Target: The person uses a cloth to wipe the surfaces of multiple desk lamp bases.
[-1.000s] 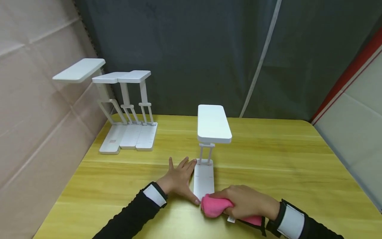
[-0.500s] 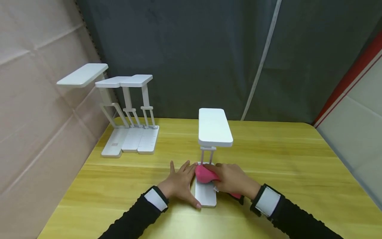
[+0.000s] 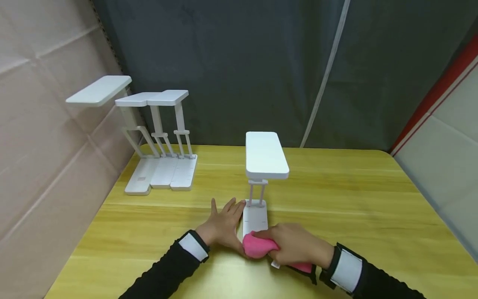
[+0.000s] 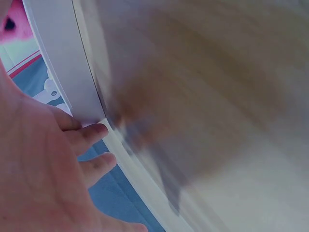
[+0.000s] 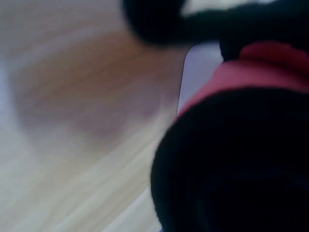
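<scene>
A white phone stand (image 3: 255, 216) with a raised flat top plate stands near the middle of the table in the head view. My left hand (image 3: 223, 227) rests with spread, fairly straight fingers along the left side of its base; those fingers (image 4: 91, 135) touch the base's edge in the left wrist view. Over the near end of the base, my right hand (image 3: 295, 245) grips a bunched pink cloth (image 3: 257, 246) with black edging and a white tag. The cloth covers that end of the base and overlaps my left thumb. Black material fills much of the right wrist view.
Several similar white stands (image 3: 162, 174) are grouped at the back left of the wooden table (image 3: 336, 195). A dark curtain (image 3: 231, 70) hangs behind, a pale wall (image 3: 48, 137) rises at the left, and a white and red panel (image 3: 444, 133) stands at the right.
My right hand has slid the pink cloth forward along the base to near the uprights, then back to the near end. My left hand has stayed beside the base.
</scene>
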